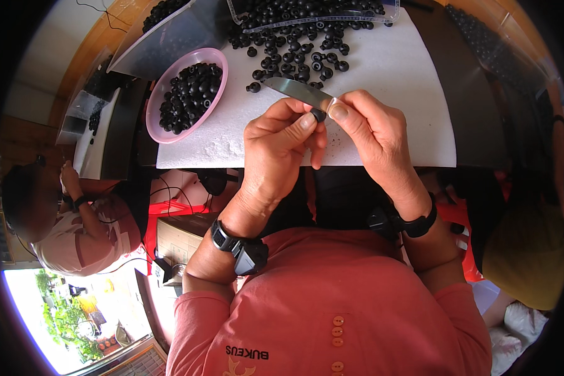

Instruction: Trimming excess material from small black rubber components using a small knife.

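Close in front of me, over the near part of a white foam-like board (413, 106), my two hands meet. My left hand (271, 150) pinches a small round black piece (318, 115) between thumb and fingers, which partly cover it. In my right hand (379, 135) is a knife (297, 91), its blade pointing to the upper left across my left fingertips. The right thumb lies by the black piece, and the knife's handle is hidden in the grip. Just beyond the blade lie loose black knob-like pieces (287, 67), some with a hole in the end.
A pink bowl (155, 106) of black pieces stands at the left of the board. Behind it, a clear bin (319, 26) lies tipped, with more pieces spilling out. Another person (88, 219) works at the left; another person's clothing (526, 250) shows at the right.
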Available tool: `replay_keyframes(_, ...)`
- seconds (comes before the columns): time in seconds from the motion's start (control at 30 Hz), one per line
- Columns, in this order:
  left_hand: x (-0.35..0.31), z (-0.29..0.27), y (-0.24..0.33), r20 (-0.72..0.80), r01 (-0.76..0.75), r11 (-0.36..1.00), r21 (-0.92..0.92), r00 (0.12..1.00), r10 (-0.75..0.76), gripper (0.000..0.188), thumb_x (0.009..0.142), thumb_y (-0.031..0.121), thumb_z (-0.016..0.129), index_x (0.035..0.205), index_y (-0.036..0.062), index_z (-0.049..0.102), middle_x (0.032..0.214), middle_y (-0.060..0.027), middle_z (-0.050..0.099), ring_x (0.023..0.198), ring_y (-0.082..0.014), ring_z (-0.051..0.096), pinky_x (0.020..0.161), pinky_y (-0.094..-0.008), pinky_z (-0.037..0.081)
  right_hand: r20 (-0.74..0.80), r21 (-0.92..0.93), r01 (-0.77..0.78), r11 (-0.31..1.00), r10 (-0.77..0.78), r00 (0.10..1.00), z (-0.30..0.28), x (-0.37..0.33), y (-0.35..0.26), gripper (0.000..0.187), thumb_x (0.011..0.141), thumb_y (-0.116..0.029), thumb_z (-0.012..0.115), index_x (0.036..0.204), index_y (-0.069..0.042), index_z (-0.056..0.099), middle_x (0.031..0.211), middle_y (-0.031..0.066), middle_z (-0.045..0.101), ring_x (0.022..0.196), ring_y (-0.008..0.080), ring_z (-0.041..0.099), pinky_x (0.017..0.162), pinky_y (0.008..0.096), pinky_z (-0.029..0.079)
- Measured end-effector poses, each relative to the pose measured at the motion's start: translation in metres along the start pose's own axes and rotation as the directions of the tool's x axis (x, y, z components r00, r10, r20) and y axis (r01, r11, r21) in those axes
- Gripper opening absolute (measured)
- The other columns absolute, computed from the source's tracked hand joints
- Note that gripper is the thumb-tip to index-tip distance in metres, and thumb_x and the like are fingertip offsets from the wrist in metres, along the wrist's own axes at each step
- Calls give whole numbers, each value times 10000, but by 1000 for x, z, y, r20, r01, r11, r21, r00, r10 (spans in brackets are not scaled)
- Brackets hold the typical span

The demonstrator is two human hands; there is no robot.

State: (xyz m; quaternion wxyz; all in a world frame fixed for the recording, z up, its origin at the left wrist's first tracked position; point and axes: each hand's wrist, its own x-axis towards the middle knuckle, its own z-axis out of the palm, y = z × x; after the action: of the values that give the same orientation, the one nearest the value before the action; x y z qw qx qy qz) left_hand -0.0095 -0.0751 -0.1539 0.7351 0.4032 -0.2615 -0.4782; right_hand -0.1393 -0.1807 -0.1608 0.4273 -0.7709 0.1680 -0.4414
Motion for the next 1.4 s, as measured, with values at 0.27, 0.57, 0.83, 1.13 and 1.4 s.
replay_keyframes(0.27,-1,0,1,3,-27,999,41,1000,27,99,980,4,544,1047,-27,609,840,-116,650,623,-168,608,471,-265,457,20,-31,-38,999,39,999,-2,0,-4,195,969,-186,625,884,-13,653,684,112,614,571,219,579,543,331,455)
replay_keyframes(0.57,-2,-1,10,-43,63,996,63,997,-60,131,958,18,565,1045,-64,619,802,-123,638,604,-167,591,448,-256,442,17,-12,80,997,-80,997,1,2,2,176,952,-157,640,865,-3,642,687,105,609,588,224,582,541,334,456)
replay_keyframes(0.83,1,-11,15,19,143,990,15,990,-143,168,945,-3,555,1068,-97,622,820,-145,636,627,-182,593,434,-253,435,49,3,85,996,-85,995,1,1,0,164,940,-147,651,872,2,650,732,104,639,642,225,616,576,330,480)
replay_keyframes(1.13,0,-13,16,11,173,985,-18,985,-173,170,934,-2,579,1062,-106,621,818,-149,644,620,-180,595,419,-251,425,79,35,87,996,-90,993,0,2,0,149,935,-135,661,877,1,651,734,98,645,633,217,615,571,321,481)
replay_keyframes(1.4,-1,-14,22,5,232,972,-29,973,-232,171,919,-5,586,1022,-134,628,807,-167,643,598,-193,588,404,-263,407,112,46,89,995,-94,989,0,2,3,146,929,-140,673,898,0,651,736,99,646,623,214,606,563,321,476)
